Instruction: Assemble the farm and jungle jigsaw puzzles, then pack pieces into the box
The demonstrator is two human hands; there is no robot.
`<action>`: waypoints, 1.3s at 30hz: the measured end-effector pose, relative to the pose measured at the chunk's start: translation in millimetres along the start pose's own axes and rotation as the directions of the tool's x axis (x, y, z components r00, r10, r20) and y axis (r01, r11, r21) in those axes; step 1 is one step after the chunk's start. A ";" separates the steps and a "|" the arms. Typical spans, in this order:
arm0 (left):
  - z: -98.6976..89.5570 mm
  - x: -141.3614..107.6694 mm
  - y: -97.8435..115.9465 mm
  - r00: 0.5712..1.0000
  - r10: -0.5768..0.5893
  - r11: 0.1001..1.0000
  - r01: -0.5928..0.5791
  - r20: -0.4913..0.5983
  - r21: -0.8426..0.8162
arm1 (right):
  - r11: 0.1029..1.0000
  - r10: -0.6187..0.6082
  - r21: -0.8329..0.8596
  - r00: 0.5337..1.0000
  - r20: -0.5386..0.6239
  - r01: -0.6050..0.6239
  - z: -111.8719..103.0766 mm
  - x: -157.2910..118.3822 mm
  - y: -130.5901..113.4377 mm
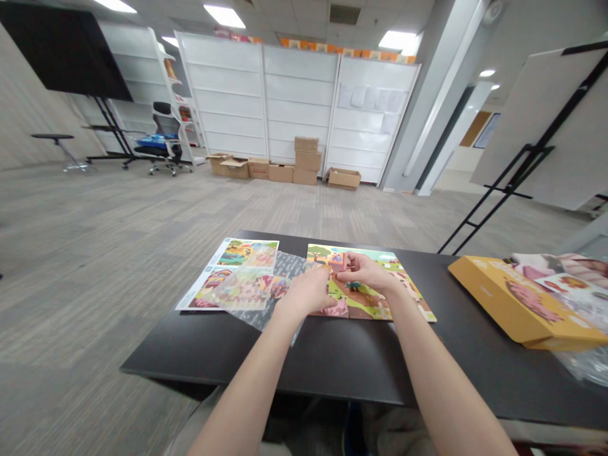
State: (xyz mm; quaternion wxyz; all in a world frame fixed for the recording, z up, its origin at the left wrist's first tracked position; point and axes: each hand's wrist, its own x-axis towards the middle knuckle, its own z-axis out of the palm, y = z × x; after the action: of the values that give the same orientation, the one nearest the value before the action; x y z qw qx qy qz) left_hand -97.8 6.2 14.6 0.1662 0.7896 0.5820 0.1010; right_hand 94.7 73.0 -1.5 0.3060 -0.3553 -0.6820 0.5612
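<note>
A small pink-and-purple picture piece, possibly a sticker [337, 259], is pinched at its right edge by my right hand [368, 272]. Beneath both hands lies a colourful farm-scene board [420, 309]. My left hand [306, 292] is over the board's left part, thumb apart from the fingers, its fingertips close to the piece; whether they touch it I cannot tell. A clear sheet with printed pictures [244, 290] lies left of that hand, partly over a paper with farm pictures [197, 296] and a dark grey patterned sheet [291, 265].
The black table [351, 364] extends to the right, where a yellow box [513, 304] stands with clear plastic wrap [586, 367] beside it. Beyond the table are a whiteboard stand [515, 171], cardboard boxes [306, 161] and an office chair [164, 136].
</note>
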 end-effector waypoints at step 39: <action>-38.4 -4.3 -25.3 0.994 0.083 0.828 -0.105 -0.065 -0.551 | 0.984 -0.055 0.158 0.982 -0.181 0.084 14.6 15.9 7.6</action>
State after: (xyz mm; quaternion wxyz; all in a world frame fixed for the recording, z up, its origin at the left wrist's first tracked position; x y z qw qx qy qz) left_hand -135.1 14.4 40.6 0.3711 0.7333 0.4913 0.2883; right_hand 75.0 79.1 -11.4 0.4129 -0.3527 -0.6156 0.5711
